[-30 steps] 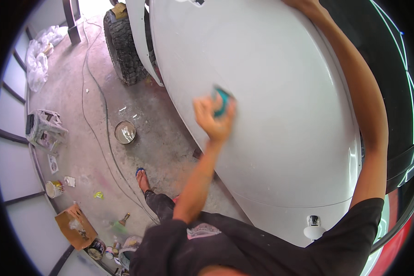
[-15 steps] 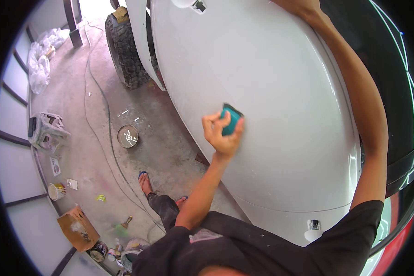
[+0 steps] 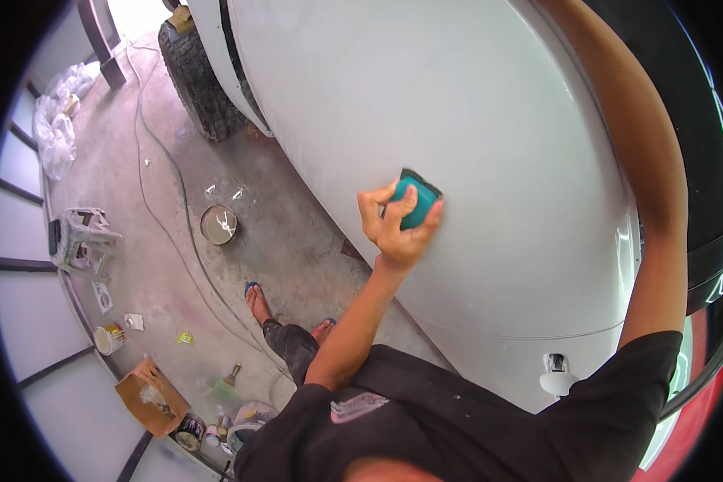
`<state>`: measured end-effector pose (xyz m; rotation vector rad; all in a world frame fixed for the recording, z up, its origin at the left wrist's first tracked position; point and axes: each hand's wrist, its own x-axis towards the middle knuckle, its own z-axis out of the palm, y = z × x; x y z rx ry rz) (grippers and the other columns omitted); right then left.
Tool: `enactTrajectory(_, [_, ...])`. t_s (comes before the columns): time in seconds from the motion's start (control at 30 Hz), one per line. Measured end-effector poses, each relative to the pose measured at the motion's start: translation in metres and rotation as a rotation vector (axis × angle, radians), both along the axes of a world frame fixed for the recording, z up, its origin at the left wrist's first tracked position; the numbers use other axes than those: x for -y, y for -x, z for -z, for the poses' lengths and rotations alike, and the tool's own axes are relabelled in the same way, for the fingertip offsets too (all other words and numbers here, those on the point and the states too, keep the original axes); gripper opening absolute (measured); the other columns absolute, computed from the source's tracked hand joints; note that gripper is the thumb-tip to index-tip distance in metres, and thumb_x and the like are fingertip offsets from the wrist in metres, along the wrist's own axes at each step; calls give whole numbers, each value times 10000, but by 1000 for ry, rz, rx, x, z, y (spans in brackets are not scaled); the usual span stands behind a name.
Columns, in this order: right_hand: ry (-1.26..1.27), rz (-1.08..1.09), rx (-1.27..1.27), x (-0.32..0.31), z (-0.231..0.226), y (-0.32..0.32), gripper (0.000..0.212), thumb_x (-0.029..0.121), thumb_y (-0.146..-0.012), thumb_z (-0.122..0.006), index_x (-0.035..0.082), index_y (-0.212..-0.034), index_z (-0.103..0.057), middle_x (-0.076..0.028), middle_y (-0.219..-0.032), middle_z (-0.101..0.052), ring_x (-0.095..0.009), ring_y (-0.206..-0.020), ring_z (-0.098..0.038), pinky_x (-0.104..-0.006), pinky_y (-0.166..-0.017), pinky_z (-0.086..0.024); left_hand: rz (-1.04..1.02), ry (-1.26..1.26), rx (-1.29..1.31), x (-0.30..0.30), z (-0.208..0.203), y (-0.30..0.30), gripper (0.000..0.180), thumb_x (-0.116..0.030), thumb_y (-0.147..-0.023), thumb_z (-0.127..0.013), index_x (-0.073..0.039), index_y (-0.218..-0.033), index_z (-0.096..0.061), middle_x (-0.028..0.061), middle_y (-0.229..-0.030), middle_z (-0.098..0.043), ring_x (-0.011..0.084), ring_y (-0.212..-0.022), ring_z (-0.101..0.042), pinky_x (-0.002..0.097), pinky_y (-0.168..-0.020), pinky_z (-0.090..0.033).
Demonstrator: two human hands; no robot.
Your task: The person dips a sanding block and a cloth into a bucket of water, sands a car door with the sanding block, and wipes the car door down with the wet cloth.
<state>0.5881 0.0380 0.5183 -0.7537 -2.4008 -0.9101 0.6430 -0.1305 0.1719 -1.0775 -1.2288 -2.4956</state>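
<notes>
My left hand (image 3: 395, 241) is closed round a teal sanding block (image 3: 418, 204), thumb and fingers spread along its sides. A dark sheet shows along the block's far edge, and its underside is hidden against the panel. It rests on a broad, white, curved car panel (image 3: 490, 112), which looks like a bonnet, near its left-hand side. My right arm (image 3: 647, 169) reaches along the panel's right edge and runs out of the picture at the top, so the right hand is hidden from me. A small white fitting (image 3: 556, 377) sits at the panel's near end.
A knobbly tyre (image 3: 197, 80) stands left of the panel. On the floor are a round pan (image 3: 218, 225), a long hose (image 3: 173, 157), a stool (image 3: 88, 241), a cardboard box (image 3: 149, 402), a brush (image 3: 231, 376), and several tubs. Clear plastic (image 3: 56, 132) lies by the wall.
The sanding block has shifted slightly right on the panel with my left hand. My right hand, partly seen at the top edge before, is now outside the picture. The view has shifted a little.
</notes>
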Motion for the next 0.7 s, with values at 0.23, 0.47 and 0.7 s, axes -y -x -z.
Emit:
enactTrajectory(0.23, [-77, -124, -44, 4, 14, 13, 302, 309, -812, -761, 37, -939, -793, -180, -896, -762, -329, -815, -738, -424, -814, -582, -130, 146, 214, -108, -31, 147, 375, -309, -811, -881, -21, -809, -642, 65, -796, -574, 218, -720, -532, 375, -618, -413])
enactTrajectory(0.47, [29, -21, 5, 12, 6, 5, 299, 301, -822, -754, 29, -942, -790, -166, -874, -763, -312, -795, -739, -415, -808, -583, -26, 57, 9, -7, 4, 15, 376, -306, -759, -912, -32, -897, -694, 82, -854, -573, 244, -791, -544, 383, -669, -476])
enactTrajectory(0.7, [36, -23, -19, 11, 6, 17, 285, 289, -824, -747, 26, -927, -786, -175, -872, -758, -313, -774, -732, -414, -800, -584, -195, 77, 42, -119, -47, 150, 373, -297, -802, -881, -7, -826, -648, 83, -795, -583, 235, -693, -510, 371, -594, -391])
